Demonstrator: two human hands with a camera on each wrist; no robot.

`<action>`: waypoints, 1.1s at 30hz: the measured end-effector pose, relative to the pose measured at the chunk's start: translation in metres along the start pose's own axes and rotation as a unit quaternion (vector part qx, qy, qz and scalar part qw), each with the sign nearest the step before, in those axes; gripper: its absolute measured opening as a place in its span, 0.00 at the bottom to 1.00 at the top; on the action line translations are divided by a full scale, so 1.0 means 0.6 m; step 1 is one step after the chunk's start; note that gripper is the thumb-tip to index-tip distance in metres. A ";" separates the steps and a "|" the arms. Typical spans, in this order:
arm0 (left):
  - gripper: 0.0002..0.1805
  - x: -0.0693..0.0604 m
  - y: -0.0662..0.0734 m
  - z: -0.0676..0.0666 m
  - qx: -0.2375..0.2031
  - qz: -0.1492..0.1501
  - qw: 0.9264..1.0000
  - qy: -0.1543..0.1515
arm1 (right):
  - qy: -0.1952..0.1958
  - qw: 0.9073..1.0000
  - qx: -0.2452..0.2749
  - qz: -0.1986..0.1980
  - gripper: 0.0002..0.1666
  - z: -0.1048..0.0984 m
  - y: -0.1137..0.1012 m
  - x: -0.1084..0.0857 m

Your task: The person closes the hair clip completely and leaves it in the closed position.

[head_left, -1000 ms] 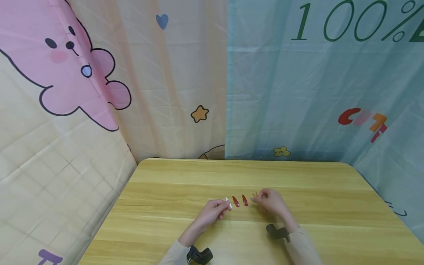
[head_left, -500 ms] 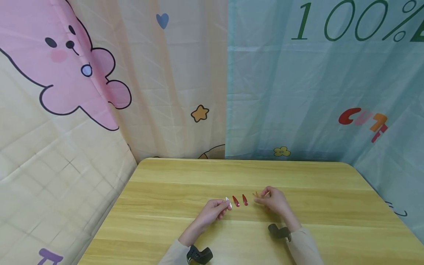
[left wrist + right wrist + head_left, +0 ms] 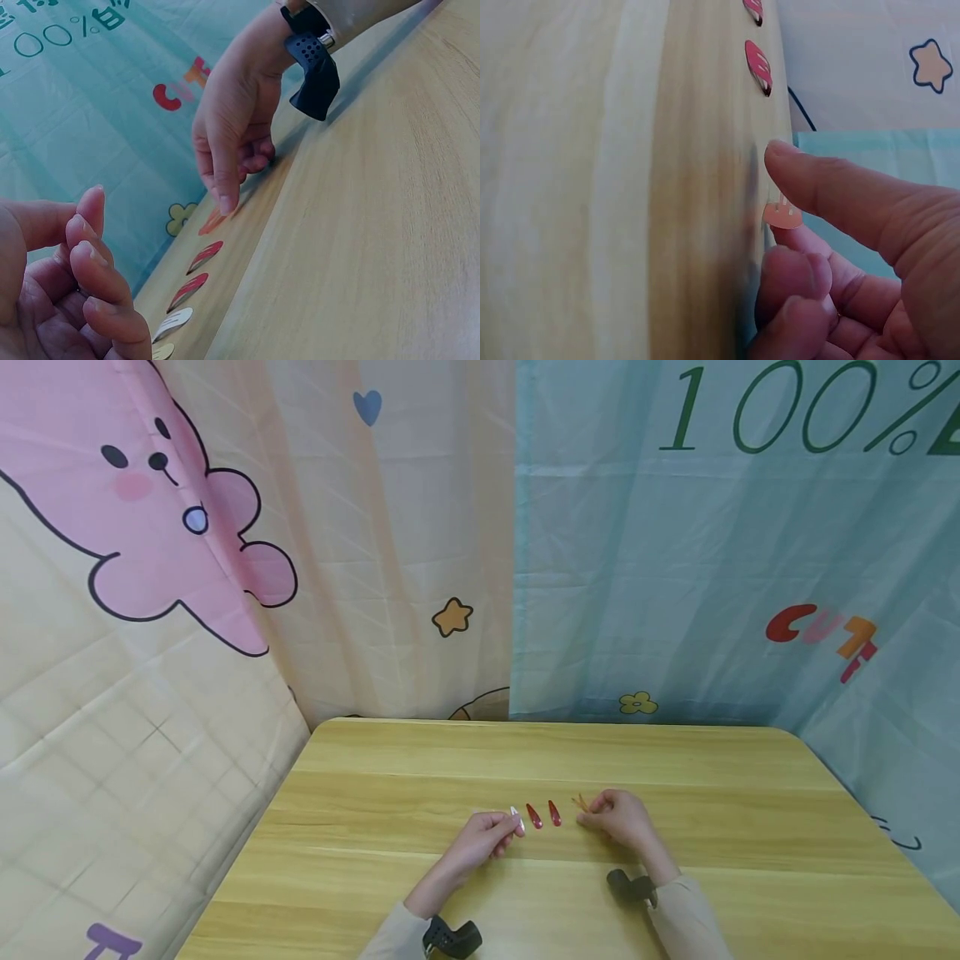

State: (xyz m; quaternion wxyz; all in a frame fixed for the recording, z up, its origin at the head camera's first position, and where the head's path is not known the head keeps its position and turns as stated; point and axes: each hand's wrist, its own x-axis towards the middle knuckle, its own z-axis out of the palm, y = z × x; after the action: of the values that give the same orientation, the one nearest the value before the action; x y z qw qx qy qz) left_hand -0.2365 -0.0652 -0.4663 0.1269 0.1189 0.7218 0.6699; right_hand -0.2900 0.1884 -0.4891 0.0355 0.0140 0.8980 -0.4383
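Note:
Several snap hair clips lie in a row on the wooden table (image 3: 420, 777). My right hand (image 3: 621, 817) pinches an orange hair clip (image 3: 580, 803) at the row's right end, low over the tabletop. In the right wrist view the clip's rounded end (image 3: 782, 217) shows between thumb and forefinger. Left of it lie two red hair clips (image 3: 554, 813), then a white hair clip (image 3: 173, 322) and a partly visible yellow one (image 3: 163, 351). Beside the white clip hovers my left hand (image 3: 483, 837), fingers loosely curled, with no object visible between them in the left wrist view.
Printed curtains hang behind the table: a cream one (image 3: 420, 527) and a blue one (image 3: 637, 543). A pale cloth (image 3: 135, 735) borders the left side. Each wrist wears a black camera mount (image 3: 450, 937).
The right hand has shifted slightly right, and its raised fingers have come down and closed nearer the orange hair clip. My left hand and the other clips have stayed in place.

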 end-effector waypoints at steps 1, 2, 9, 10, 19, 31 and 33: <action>0.20 0.000 -0.001 0.000 0.000 0.002 1.000 0.000 | -0.001 1.000 0.000 0.002 0.14 0.000 0.000 0.000; 0.20 0.001 -0.004 0.000 0.001 0.001 1.000 0.001 | -0.001 1.000 0.000 0.002 0.14 0.000 -0.001 -0.001; 0.20 0.020 -0.031 -0.006 0.007 -0.014 1.000 0.006 | 0.002 1.000 -0.001 -0.004 0.12 0.000 -0.001 -0.003; 0.20 0.020 -0.032 -0.006 0.007 -0.014 1.000 0.006 | 0.003 1.000 -0.003 -0.005 0.12 0.000 -0.001 -0.003; 0.19 0.001 0.000 0.000 -0.002 0.003 1.000 0.005 | 0.002 1.000 -0.003 0.002 0.11 0.002 -0.001 -0.004; 0.22 0.022 -0.037 -0.008 0.002 -0.013 1.000 0.005 | 0.008 1.000 -0.006 -0.001 0.10 0.003 -0.001 -0.004; 0.22 0.022 -0.038 -0.008 0.004 -0.014 1.000 0.005 | 0.009 1.000 -0.006 -0.006 0.10 0.004 0.000 -0.004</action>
State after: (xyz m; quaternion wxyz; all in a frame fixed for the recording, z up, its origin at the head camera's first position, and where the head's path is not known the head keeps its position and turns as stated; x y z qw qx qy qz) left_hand -0.2505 -0.0667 -0.4888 0.1322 0.1065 0.7268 0.6655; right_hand -0.2874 0.1867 -0.4903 0.0248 0.0122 0.9010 -0.4329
